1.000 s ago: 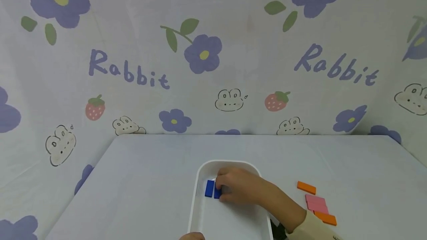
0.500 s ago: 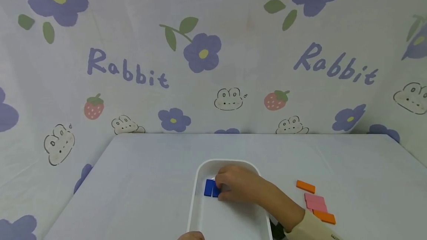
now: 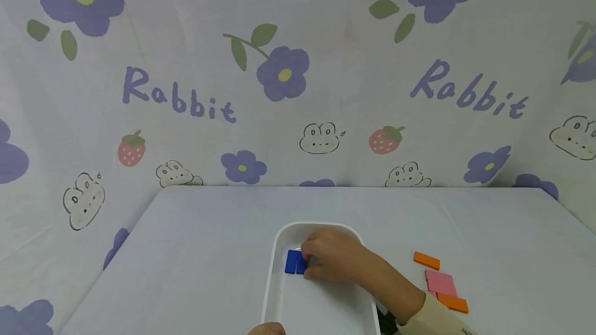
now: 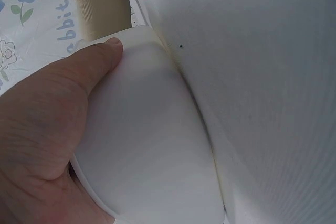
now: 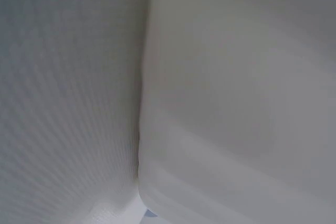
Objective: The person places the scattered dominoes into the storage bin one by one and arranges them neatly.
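Observation:
Two small blue rectangular tiles lie side by side near the far end of a white tray [image 3: 326,304]. My right hand [image 3: 337,257] reaches over the tray's right wall and pinches the right blue tile [image 3: 300,265], hiding part of it. The left blue tile [image 3: 291,261] touches it, with a thin gap at the near end. My left hand [image 4: 47,119] grips the tray's near end, thumb on its outer wall in the left wrist view. Only the tray's pale wall [image 5: 220,87], blurred and close, fills much of the right wrist view; no hand shows there.
Right of the tray, a far orange tile [image 3: 427,260], pink tiles [image 3: 440,283] and a near orange tile [image 3: 452,303] lie on the white table [image 3: 200,252]. Something dark [image 3: 387,320] shows beside the tray under my forearm. A patterned cloth [image 3: 326,102] hangs behind.
The right blue tile, in my right hand's fingers, has slid left until it meets the other blue tile. My left hand stays at the tray's near end.

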`<action>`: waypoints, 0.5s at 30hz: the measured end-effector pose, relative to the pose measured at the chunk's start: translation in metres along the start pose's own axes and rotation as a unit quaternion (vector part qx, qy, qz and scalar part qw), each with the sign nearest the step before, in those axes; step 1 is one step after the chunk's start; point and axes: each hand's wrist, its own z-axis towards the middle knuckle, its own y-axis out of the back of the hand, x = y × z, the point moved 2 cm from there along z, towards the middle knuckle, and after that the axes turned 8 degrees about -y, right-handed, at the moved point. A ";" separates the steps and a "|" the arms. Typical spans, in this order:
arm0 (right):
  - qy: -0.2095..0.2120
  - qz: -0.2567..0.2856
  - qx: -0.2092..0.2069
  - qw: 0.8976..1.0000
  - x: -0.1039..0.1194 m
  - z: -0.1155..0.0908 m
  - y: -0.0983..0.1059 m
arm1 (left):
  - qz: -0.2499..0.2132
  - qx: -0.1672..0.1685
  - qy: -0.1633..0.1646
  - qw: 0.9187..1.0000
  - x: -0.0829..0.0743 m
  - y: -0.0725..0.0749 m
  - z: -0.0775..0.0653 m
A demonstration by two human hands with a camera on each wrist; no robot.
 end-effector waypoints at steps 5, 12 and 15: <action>-0.001 -0.008 -0.002 1.000 0.000 0.001 0.000 | 0.037 -0.002 -0.046 0.998 0.004 -0.003 -0.004; -0.005 -0.018 -0.001 1.000 0.000 0.002 0.001 | 0.029 -0.020 -0.042 0.998 0.005 -0.003 -0.004; -0.009 -0.019 0.001 1.000 0.000 0.003 0.002 | 0.028 -0.026 0.001 0.999 0.003 -0.006 -0.005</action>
